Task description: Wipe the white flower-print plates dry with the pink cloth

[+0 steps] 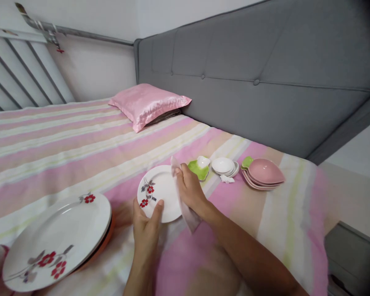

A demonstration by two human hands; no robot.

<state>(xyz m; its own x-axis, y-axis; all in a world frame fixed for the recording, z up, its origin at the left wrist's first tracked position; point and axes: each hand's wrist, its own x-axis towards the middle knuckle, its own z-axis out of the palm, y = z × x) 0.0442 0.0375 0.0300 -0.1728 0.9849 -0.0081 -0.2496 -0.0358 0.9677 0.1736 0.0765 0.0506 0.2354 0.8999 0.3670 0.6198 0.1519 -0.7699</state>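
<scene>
My left hand [147, 220] grips the lower left rim of a small white plate [165, 191] with red flowers and grey leaves, thumb on its face. The plate is held up over the bed, tilted toward me. At its right edge my right hand [189, 187] is closed on a pale pink cloth [189, 222], which is folded over the rim and hangs below it. Just beyond the right hand lies a green leaf-shaped dish [199, 170] with a small white part at its top.
Right of the green dish are stacked small white dishes [223, 165], a small white piece [227, 179] and stacked pink leaf-shaped dishes [267, 171]. A large oval plate [64, 230] lies at left. Behind are a pink pillow [151, 102] and grey headboard [234, 70].
</scene>
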